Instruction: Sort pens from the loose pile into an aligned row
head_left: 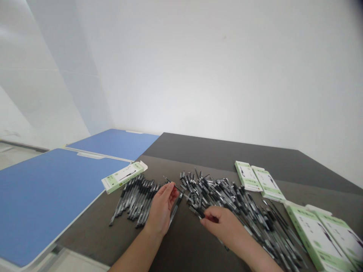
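left hand [161, 209] grip pinches gel pen [172, 186] | right hand [224, 228] grip pinches second pen [199, 211] | table edge [85, 215] leftward

Before you on the table [184, 241], the pen heap [224, 200] has a pen row [136, 200] to its left, cartons [320, 238] to its right.

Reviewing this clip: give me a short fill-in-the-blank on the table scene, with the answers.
The pens in the tidy pile near the left hand lie roughly ____, unlike the jumbled heap near the right hand.
The tabletop to the left of the dark table is ____.
The white-and-green boxes to the right of the jumbled heap number ____.

Missing words: parallel; blue; four.
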`<state>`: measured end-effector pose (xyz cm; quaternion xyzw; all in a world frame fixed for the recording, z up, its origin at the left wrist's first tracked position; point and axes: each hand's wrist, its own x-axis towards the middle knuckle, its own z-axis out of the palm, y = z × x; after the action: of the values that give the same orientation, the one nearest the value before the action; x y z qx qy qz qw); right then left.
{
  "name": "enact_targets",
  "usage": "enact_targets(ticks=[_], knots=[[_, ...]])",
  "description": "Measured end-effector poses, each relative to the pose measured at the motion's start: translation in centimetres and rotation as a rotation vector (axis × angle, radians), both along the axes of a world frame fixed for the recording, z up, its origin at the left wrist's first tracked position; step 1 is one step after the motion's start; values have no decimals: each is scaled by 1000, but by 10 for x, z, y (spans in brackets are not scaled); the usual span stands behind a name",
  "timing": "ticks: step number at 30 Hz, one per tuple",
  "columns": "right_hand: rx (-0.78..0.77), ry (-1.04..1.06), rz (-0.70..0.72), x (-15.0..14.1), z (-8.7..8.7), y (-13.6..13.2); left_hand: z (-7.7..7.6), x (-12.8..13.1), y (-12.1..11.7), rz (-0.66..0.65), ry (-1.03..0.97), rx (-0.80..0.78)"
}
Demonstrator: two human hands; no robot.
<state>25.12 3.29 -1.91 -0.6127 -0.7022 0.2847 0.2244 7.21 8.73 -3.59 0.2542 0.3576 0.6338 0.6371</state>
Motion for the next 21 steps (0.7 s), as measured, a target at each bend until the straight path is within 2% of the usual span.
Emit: enact_targets(ticks=[10,17,19,21], knots=[[57,38,-20,1,-7,2,4,1,-4,17,109,24],[82,18,-12,2,-8,2,2,2,-3,7,175,51],[86,17,-14,1,-9,2,3,3,-5,-15,223,62],[97,35,-16,1,-9,3,6,4,-8,-105,326,92]])
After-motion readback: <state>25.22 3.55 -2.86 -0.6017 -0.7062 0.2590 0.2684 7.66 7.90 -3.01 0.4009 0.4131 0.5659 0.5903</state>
